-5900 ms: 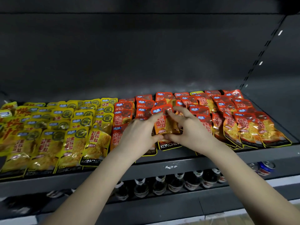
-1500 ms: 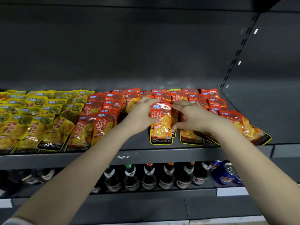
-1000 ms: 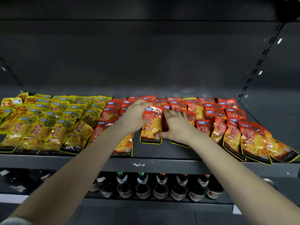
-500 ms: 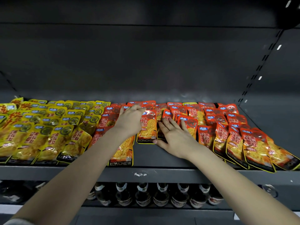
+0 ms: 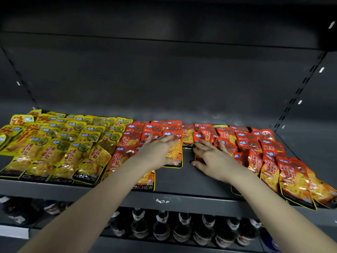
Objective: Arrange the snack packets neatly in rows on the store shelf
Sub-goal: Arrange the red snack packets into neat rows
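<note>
A glossy red-and-orange snack packet (image 5: 176,151) is pressed flat onto the dark grey metal shelf (image 5: 184,181) by the left hand (image 5: 157,152), fingers straight. Neighbouring red packets (image 5: 227,146) are touched by the right hand (image 5: 214,159), fingers spread.

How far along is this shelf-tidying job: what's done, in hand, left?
Done: the yellow packets lie in overlapping rows. In hand: the left hand presses flat on a red packet; the right hand rests on neighbouring ones. Left: the shelf is bare mid-front, and the far-right red packets lie skewed.
</note>
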{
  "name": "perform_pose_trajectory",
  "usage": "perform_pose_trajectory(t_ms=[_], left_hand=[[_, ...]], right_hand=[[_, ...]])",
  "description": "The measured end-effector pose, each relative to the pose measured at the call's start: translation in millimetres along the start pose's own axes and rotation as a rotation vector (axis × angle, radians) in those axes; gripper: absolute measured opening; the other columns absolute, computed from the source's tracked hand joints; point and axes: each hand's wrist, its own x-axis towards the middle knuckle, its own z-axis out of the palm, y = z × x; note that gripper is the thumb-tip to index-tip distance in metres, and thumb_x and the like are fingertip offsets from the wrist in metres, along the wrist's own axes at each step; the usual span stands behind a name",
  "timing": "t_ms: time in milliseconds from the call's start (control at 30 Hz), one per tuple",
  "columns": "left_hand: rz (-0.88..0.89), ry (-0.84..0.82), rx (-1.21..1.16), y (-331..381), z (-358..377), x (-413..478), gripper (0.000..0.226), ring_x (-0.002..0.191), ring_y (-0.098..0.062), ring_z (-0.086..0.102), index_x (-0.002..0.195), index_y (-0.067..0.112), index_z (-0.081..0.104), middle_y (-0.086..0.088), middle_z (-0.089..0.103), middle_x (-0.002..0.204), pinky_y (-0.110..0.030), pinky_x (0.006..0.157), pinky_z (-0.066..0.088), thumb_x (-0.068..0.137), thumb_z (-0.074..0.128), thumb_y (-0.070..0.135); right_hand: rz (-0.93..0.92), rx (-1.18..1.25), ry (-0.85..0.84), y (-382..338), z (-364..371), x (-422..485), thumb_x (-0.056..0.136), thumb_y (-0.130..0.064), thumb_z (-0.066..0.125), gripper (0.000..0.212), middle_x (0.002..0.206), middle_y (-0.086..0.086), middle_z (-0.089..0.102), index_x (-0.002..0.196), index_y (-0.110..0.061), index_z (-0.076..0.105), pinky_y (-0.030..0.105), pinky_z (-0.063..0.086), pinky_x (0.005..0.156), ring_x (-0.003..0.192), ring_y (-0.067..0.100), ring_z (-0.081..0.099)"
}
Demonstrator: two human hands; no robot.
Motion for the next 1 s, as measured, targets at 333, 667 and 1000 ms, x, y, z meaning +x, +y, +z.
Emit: perform_pose_trajectory(t_ms=[333,667,1000], left_hand=[[0.144,0.157,-0.018,44.6,9.6,8.6,0.064,0.142,-0.009,0.021,0.149,0.024,0.020,0.005,0.025,0.155,-0.040,0.116,-0.006,0.094,0.048,0.041],[0.066,0.123,-0.132,74.8,12.0,35.7,0.061,0.138,-0.021,0.032,0.148,0.021,0.024,-0.005,0.037,0.149,-0.042,0.119,0.005,0.094,0.048,0.036],[-0.112,0.213,-0.553,80.0,5.3,39.0,0.065,0.096,-0.021,0.062,0.140,0.021,0.042,-0.010,0.064,0.112,-0.028,0.087,0.048,0.083,0.068,0.007]], right_hand=[[0.049,0.065,0.130,7.1,11.0,-21.9,0.098,-0.041,0.030,0.059,0.157,-0.009,0.009,0.149,-0.023,0.008,0.048,-0.010,0.115,0.144,0.004,0.002],[0.126,0.103,0.176,22.6,14.8,-35.0,0.096,-0.042,0.034,0.056,0.156,-0.008,0.016,0.147,-0.020,0.023,0.047,-0.006,0.116,0.144,0.006,0.006],[0.062,0.169,0.168,15.8,15.7,-34.3,0.096,-0.044,0.036,0.059,0.157,-0.008,0.012,0.148,-0.022,0.020,0.048,-0.008,0.115,0.145,0.011,-0.001]])
